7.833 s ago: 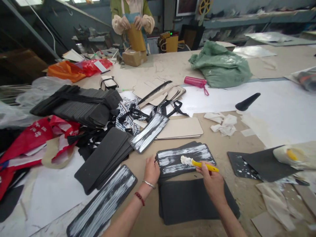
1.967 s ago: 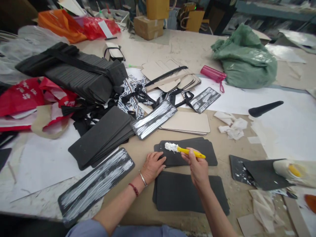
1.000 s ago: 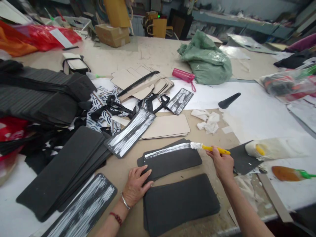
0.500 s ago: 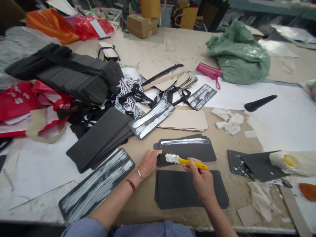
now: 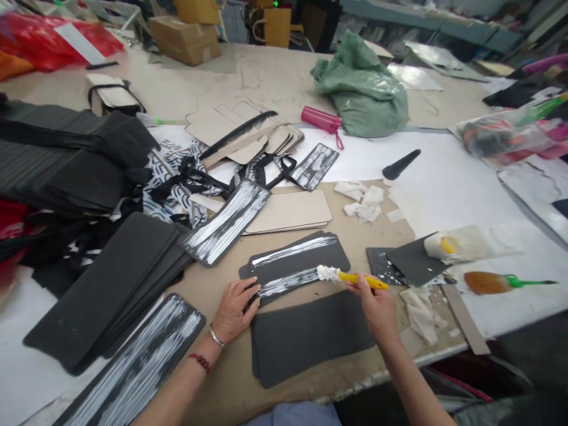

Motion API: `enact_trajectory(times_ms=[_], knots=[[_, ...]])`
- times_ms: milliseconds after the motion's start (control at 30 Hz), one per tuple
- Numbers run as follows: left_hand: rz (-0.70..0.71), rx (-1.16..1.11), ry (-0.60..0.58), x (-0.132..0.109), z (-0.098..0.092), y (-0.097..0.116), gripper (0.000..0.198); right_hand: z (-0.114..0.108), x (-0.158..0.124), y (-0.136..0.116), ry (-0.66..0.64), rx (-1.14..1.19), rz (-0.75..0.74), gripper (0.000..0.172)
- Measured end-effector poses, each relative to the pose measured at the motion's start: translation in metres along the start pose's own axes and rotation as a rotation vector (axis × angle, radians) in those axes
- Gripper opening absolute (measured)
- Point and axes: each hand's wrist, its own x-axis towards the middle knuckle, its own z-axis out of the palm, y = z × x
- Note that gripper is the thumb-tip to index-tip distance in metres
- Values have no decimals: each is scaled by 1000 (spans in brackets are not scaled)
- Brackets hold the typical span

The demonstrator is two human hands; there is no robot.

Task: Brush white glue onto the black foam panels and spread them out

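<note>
My right hand (image 5: 376, 305) is closed around the yellow handle of a glue brush (image 5: 361, 280). White paste coats its bristles, which touch the right end of a black panel (image 5: 293, 262). Two white streaks run along this panel, which lies on top of similar ones. At its left end, my left hand (image 5: 235, 309) grips the edge with bent fingers. Nearer to me rests a stack of plain black panels (image 5: 310, 337), partly behind my right hand. Another white-streaked panel (image 5: 146, 355) lies left of my left forearm, and one more streaked panel (image 5: 228, 220) sits further back.
Dark panels (image 5: 106, 284) are piled at left. Beige boards (image 5: 290, 212) lie behind the work. At right are a paste-smeared container (image 5: 448, 244) on dark scraps, crumpled tissue (image 5: 366, 201) and an amber bottle (image 5: 488, 283). A green bag (image 5: 364, 89) stands at the back.
The brush has moved along the panel to its right end, leaving a second white streak on the lower side. My left hand stays at the left edge. The view has swung right.
</note>
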Motion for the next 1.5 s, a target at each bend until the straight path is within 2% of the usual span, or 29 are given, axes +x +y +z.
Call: enact_trajectory(times_ms=[67, 167, 300, 400, 467, 533, 600, 700, 767, 833, 900, 967, 1033, 1167, 1267, 1400, 1500], knots=[[17, 9, 19, 1, 0, 0, 25, -19, 15, 3, 80, -43, -13, 44], [33, 24, 44, 2, 1, -1, 25, -35, 27, 4, 138, -78, -54, 46], [54, 41, 55, 2, 1, -2, 23, -40, 31, -3, 152, -70, -128, 45], [72, 52, 54, 1, 1, -3, 24, -39, 30, -11, 176, -147, -200, 42], [86, 61, 55, 1, 1, -3, 23, -34, 27, -16, 206, -282, -345, 37], [90, 67, 61, 1, 2, -3, 23, -24, 18, -19, 190, -442, -576, 31], [84, 67, 67, 1, 3, -3, 23, -11, 4, -22, 94, -544, -784, 23], [81, 62, 61, 0, 3, -5, 23, 6, -14, -29, -89, -534, -909, 17], [86, 61, 62, 0, 3, -5, 24, 10, -13, -35, -104, -510, -928, 17], [90, 68, 68, 0, 3, -5, 25, 9, 0, -38, -35, -523, -949, 16], [96, 80, 77, 0, 3, -4, 25, 7, 17, -35, 21, -578, -970, 16], [93, 83, 96, 0, 4, -3, 25, 11, 24, -30, 5, -633, -990, 18], [79, 75, 116, 0, 5, -2, 25, 20, 15, -26, -74, -631, -999, 19], [33, 73, 96, -2, 6, 1, 25, 49, -31, -36, -277, -416, -934, 20], [3, 74, 74, -4, 5, 4, 25, 71, -54, -47, -317, -284, -825, 17], [-24, 72, 97, -4, 3, 7, 23, 98, -58, -42, -364, -174, -573, 22], [-33, 82, 114, -4, 3, 8, 22, 105, -53, -33, -389, -223, -574, 26]])
